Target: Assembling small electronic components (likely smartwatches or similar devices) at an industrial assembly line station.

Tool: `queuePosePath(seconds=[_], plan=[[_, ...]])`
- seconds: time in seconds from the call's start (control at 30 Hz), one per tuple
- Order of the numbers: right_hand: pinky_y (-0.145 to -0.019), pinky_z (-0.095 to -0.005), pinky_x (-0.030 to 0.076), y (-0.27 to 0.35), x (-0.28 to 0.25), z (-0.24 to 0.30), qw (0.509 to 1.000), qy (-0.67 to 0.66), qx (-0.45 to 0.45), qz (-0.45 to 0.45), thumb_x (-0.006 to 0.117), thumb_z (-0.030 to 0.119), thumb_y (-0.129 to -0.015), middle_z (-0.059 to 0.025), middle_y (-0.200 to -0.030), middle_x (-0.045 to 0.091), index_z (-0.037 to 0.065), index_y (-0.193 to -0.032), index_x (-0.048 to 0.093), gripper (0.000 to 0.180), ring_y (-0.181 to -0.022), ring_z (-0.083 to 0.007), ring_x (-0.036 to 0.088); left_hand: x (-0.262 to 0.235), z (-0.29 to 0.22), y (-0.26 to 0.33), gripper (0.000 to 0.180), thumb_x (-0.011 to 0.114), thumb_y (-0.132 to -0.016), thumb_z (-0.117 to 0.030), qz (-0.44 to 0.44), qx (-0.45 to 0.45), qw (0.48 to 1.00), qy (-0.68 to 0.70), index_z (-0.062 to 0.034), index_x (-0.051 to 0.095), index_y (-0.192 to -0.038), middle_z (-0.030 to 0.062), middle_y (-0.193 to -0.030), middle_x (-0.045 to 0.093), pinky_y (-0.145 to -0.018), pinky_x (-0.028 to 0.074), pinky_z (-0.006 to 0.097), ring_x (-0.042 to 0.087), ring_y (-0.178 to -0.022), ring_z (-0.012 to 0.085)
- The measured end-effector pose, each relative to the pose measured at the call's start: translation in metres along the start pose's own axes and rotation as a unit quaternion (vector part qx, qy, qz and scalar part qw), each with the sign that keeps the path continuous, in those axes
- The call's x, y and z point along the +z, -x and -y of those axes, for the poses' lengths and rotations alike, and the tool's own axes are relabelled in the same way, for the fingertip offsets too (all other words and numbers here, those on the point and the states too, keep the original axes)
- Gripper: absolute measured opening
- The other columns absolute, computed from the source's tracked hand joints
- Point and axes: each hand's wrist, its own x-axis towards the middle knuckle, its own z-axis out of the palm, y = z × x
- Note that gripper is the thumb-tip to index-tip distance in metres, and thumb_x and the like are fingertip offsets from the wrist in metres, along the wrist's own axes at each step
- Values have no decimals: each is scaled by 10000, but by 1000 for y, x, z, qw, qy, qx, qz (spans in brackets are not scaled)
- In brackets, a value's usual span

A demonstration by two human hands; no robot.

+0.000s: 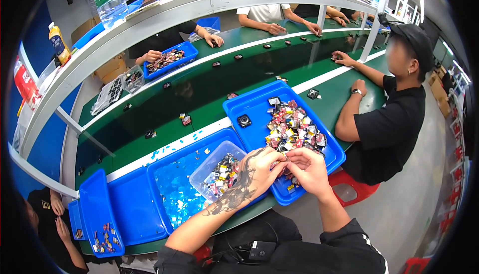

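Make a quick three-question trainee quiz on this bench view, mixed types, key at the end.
1. Multiple choice: which stands right next to the shiny blue pieces?
A) the bottle with the green label
B) the clear container
C) the red stool

2. True or false: the left grip and right grip are close together over the blue tray.

3. Short answer: as the wearer sees it, on which side of the pile of small parts does the lone dark item in that tray lie?

Key: 1. B. 2. True. 3. The left.
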Motion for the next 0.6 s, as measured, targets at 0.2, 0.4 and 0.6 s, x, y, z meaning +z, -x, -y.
queuePosePath(seconds=[0.2, 0.4, 0.6], plan=[[-798, -273, 548, -10, -9, 0, 987, 137, -33, -76, 627, -51, -833, -107, -948, 683, -67, -1043, 617, 210, -858, -160, 672, -22, -1, 8, 281, 710, -618, -83, -45, 294, 945, -137, -38, 677, -894, 62, -870, 654, -558, 466, 302, 609, -700, 180], [-787, -278, 552, -6, -6, 6, 966, 158, -164, -120, 613, -64, -835, -141, -1083, 596, -48, -1024, 643, 192, -950, -200, 649, -50, -13, 44, 274, 808, -636, -12, -108, 230, 962, -103, -50, 686, -879, 65, -897, 642, -606, 493, 305, 616, -743, 210], [-856, -297, 499, 27, 43, 27, 985, -109, -18, 130, 601, -3, -859, -126, -1142, 600, -43, -1216, 567, 360, -1072, -174, 579, -41, -22, 69, 141, 706, -777, 84, -215, -116, 915, 322, 21, 655, -893, 107, -897, 665, -724, 513, 276, 638, -802, 167]])
